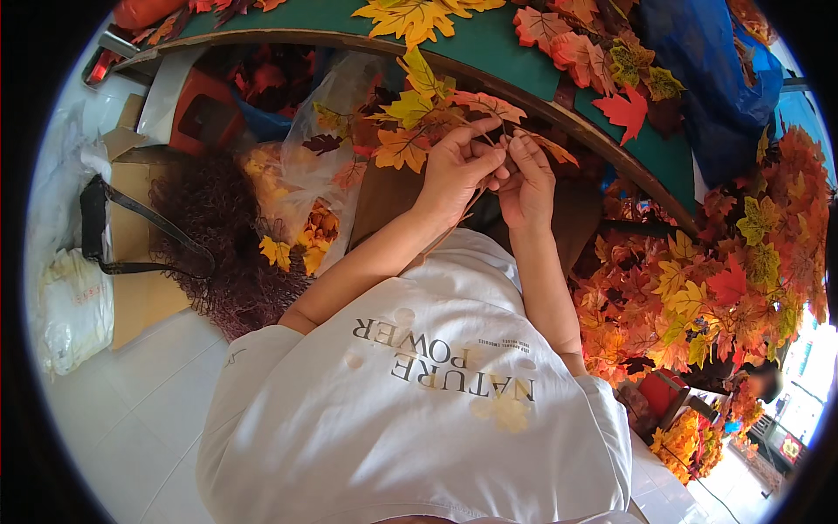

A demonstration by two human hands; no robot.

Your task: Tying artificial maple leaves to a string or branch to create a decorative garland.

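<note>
Both hands raised at the near edge of the green tabletop (506, 63), close together. Left hand (458, 170): fingers curled, holding the stems of a leaf spray (403, 148). Right hand (527, 179): thumb and fingertips pinched on a thin stem of the same spray; exact finger contact partly hidden. Position of spray: its yellow, orange and red leaves fan out mostly to the left of the hands; brown stem ends trail nearer, below the left palm. On the tabletop, far side: yellow leaves (410, 19); farther right, red leaves (572, 52) and a blue plastic bag (711, 79). Right of the person: large heap of autumn foliage (698, 293). Left: dark purple wiry bundle (229, 258) beside a cardboard box (138, 293).
</note>
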